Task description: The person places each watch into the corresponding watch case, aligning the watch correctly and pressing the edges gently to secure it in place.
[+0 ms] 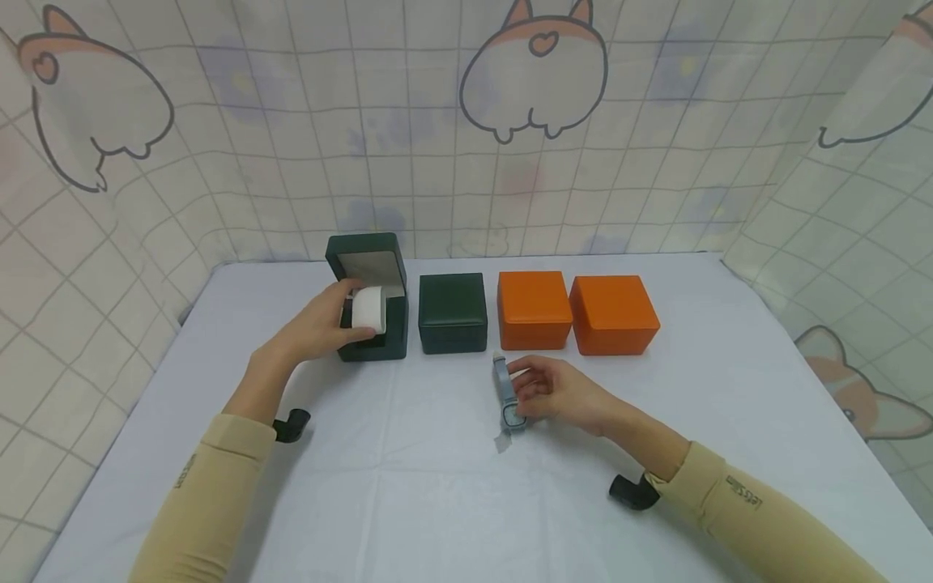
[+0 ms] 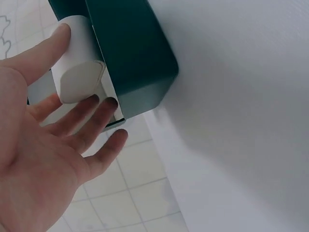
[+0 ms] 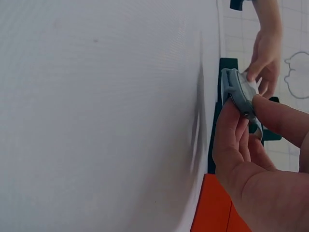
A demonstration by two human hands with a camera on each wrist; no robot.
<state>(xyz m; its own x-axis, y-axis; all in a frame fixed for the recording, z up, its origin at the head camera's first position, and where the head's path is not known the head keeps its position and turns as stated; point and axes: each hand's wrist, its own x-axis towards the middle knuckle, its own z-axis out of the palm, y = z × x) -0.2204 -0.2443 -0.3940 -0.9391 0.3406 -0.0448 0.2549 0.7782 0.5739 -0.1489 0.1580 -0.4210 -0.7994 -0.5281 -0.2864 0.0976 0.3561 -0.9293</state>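
At the left of the row, a dark green watch box (image 1: 381,351) stands with its lid up. My left hand (image 1: 313,324) pinches a white watch cushion (image 1: 369,310) at the box's opening, thumb on one side and fingers on the other. The left wrist view shows the cushion's rounded flat end (image 2: 79,83). My right hand (image 1: 564,397) grips a pale blue-grey wristwatch (image 1: 506,389) by its case, between thumb and fingers, in front of the row. Its strap stretches toward the boxes. In the right wrist view the watch case (image 3: 240,94) appears edge-on.
A closed dark green box (image 1: 452,314) stands beside the opened one. Two closed orange boxes, one nearer the middle (image 1: 534,312) and one further right (image 1: 615,316), continue the row. A white cloth (image 1: 437,502) covers the table, and a patterned curtain (image 1: 430,178) hangs behind.
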